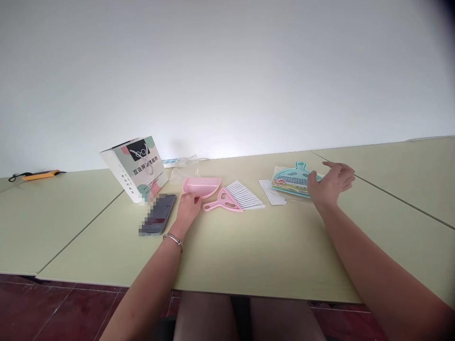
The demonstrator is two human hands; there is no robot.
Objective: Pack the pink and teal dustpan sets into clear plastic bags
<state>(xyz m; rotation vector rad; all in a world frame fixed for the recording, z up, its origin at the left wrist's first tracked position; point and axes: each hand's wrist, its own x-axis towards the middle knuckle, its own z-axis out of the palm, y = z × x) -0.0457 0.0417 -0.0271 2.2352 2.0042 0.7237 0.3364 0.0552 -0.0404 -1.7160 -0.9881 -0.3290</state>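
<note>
A pink dustpan (204, 185) lies on the table in front of me. My left hand (189, 207) is closed at its near left end, with the fingers curled over the part where a handle would be, so that part is hidden. Just right of it is a pink hand broom (232, 201), its white bristles fanned out to the right. Farther right lies a teal dustpan and brush set (291, 179) in clear packaging with a printed card. Beside its right end, my right hand (330, 183) is raised with the thumb and fingers apart, holding nothing.
A phone (161, 214) lies left of my left hand. Behind it stands a white paper bag (142, 166) with printed lettering. Crumpled clear plastic (186, 170) is near the wall. A white card (272, 193) sits beside the teal set. An orange object (40, 175) with a black strap is far left.
</note>
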